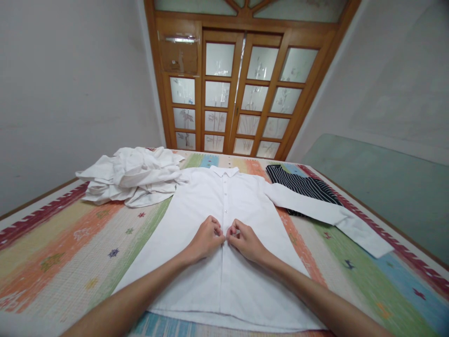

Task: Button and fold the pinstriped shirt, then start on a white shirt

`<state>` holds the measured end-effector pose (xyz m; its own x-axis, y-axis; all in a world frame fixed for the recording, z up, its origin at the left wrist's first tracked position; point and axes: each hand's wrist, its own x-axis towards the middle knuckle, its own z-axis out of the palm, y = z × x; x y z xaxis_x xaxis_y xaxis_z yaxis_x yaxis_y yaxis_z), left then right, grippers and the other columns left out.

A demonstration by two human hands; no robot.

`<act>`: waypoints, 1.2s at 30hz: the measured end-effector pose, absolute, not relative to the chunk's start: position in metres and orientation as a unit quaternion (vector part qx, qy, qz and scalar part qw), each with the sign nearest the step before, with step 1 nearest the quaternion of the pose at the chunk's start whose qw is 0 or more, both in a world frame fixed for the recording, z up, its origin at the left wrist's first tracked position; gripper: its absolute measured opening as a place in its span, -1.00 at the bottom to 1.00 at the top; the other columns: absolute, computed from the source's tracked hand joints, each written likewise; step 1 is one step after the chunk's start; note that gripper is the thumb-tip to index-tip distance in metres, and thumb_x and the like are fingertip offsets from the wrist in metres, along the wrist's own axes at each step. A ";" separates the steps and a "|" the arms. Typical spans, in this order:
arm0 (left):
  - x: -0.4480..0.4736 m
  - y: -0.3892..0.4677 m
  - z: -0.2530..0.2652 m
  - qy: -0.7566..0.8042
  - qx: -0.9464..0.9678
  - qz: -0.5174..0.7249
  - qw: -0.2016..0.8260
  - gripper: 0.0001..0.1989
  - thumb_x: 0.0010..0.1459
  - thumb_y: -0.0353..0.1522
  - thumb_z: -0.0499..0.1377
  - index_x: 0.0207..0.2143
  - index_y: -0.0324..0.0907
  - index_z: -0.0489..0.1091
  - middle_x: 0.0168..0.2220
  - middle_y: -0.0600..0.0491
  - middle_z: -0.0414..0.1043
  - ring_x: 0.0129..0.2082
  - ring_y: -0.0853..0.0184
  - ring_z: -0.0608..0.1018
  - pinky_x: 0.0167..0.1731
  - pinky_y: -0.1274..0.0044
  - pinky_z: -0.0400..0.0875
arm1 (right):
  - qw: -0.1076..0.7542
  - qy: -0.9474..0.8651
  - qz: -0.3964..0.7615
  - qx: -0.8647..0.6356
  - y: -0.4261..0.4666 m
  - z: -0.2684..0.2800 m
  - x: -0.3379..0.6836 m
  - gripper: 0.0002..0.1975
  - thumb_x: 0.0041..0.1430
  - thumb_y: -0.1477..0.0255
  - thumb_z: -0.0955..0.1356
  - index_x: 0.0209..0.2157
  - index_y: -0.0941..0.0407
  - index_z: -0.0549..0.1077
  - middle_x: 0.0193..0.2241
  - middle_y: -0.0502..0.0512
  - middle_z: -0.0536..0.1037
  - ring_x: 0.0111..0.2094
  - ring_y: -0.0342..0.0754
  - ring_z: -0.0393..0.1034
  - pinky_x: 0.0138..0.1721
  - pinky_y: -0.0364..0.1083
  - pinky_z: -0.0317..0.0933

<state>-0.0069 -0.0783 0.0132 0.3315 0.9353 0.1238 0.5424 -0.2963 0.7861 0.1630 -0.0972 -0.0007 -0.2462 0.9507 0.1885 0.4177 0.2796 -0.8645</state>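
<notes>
A white button-up shirt (196, 201) lies front side up, its collar pointing away from me and its hem nearest me. One sleeve stretches out to the right; the left sleeve is mostly out of sight near the heap of white cloth. My left hand (209, 238) is closed in a pinch at the front placket, about midway down. Just across from it, my right hand (245, 239) pinches the same placket. The fingertips of both hands nearly meet there. A button between them is hidden or too small to make out.
A crumpled heap of white cloth (129, 175) lies at the far left. Under the right sleeve sits a folded black-and-white striped garment (303, 185). Everything rests on a colourful striped cover (115, 238). Beyond stand wooden doors with glass panes (242, 89), between grey walls.
</notes>
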 end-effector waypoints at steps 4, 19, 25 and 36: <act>-0.008 -0.082 0.016 0.509 0.728 0.284 0.362 -0.95 -0.05 -0.49 0.17 -0.53 -0.25 0.41 -0.22 0.02 0.33 -0.41 0.43 0.44 -0.62 0.64 0.32 | 0.375 -0.723 0.322 -0.483 -0.100 0.000 0.161 -0.82 0.04 0.42 0.28 -0.48 0.07 0.11 -0.51 -0.07 0.41 -0.55 -0.17 0.13 -0.49 -0.19 0.02; -0.009 -0.079 0.018 0.521 0.724 0.239 0.383 -0.88 -0.04 -0.38 0.20 -0.49 -0.30 0.41 -0.16 -0.02 0.32 -0.66 0.60 0.34 -0.87 0.70 0.12 | 0.378 -0.758 0.271 -0.458 -0.104 -0.004 0.159 -0.80 0.08 0.48 0.24 -0.48 0.05 0.05 -0.50 -0.05 0.37 -0.49 -0.13 0.16 -0.43 -0.16 0.03; -0.010 -0.080 0.019 0.522 0.715 0.243 0.398 -0.87 -0.05 -0.37 0.19 -0.49 -0.30 0.41 -0.15 -0.04 0.31 -0.65 0.57 0.36 -0.86 0.70 0.12 | 0.371 -0.778 0.254 -0.439 -0.105 -0.004 0.161 -0.81 -0.01 0.58 0.23 -0.49 0.06 0.08 -0.52 -0.07 0.31 -0.50 -0.13 0.14 -0.43 -0.17 0.02; -0.012 -0.080 0.018 0.517 0.675 0.264 0.455 -0.88 -0.06 -0.40 0.22 -0.49 -0.32 0.43 -0.09 -0.05 0.38 -0.74 0.65 0.31 -0.87 0.70 0.13 | 0.321 -0.788 0.232 -0.471 -0.101 0.005 0.161 -0.82 -0.06 0.63 0.27 -0.39 0.11 0.35 -0.52 -0.06 0.39 -0.51 -0.14 0.24 -0.44 -0.19 0.08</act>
<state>-0.0125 -0.0800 0.0185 0.3256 0.9387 -0.1136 0.4585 -0.0517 0.8872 0.1615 -0.1008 0.0045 -0.3498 0.8913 0.2886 0.5934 0.4492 -0.6679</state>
